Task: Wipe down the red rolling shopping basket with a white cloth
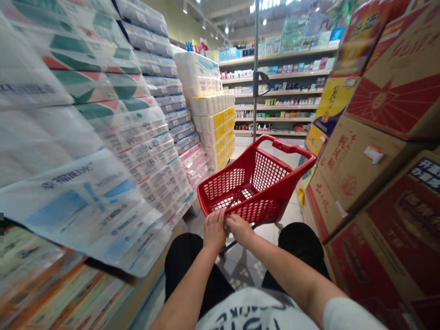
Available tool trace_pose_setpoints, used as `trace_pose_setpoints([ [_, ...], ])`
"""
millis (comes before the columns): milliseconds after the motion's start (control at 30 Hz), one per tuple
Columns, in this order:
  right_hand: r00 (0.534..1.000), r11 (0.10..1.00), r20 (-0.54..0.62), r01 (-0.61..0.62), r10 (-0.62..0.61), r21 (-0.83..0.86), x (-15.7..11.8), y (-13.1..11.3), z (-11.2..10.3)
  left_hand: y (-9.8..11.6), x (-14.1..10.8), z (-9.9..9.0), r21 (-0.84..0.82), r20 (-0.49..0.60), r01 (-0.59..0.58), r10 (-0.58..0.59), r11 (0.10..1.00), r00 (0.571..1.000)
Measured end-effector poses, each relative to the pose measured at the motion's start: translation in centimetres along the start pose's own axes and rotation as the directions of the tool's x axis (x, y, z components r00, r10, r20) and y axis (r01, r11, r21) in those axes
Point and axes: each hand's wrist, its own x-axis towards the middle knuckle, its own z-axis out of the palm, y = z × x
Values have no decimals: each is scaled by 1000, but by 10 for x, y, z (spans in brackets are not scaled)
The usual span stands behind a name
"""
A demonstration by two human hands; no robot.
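A red plastic shopping cart (264,195) with lattice walls stands right in front of me, its handle at the far side. Nothing shows in its basket. My left hand (215,229) has its fingers hooked over the near rim of the cart, close to the corner. Just to the right, my right hand (240,229) curls against the same rim, its thumb side close to my left hand. The undersides of both hands' fingers are hidden. My knees, in black trousers, spread to either side below the cart.
Tall stacks of wrapped tissue packs (130,133) rise on the left. Cardboard cartons (364,156) are piled on the right. A grey pole (256,55) stands beyond the cart, before shelves (285,73) of small boxes and bottles. Pale floor tiles (240,270) lie below.
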Motion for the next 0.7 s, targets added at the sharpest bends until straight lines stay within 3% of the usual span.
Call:
trace_pose_setpoints([
  [100, 1000, 1000, 8, -3, 3, 17, 0, -2, 1, 0, -1, 1, 15, -1, 0, 0, 1000, 1000],
  [267, 986, 995, -160, 68, -56, 69, 6, -8, -3, -1, -2, 3, 27, -14, -14, 15, 1000, 1000],
  [400, 997, 1000, -71, -2, 3, 21, 4, -3, -4, -1, -1, 4, 34, -22, -12, 13, 999, 1000],
  [567, 976, 999, -217, 24, -15, 36, 5, 6, -16, -1, -1, 5, 50, -39, -28, 30, 998, 999],
  [700, 984, 999, -177, -27, 22, -23, 3, 15, -23, 1, -1, 5, 63, -55, -9, 12, 998, 998],
])
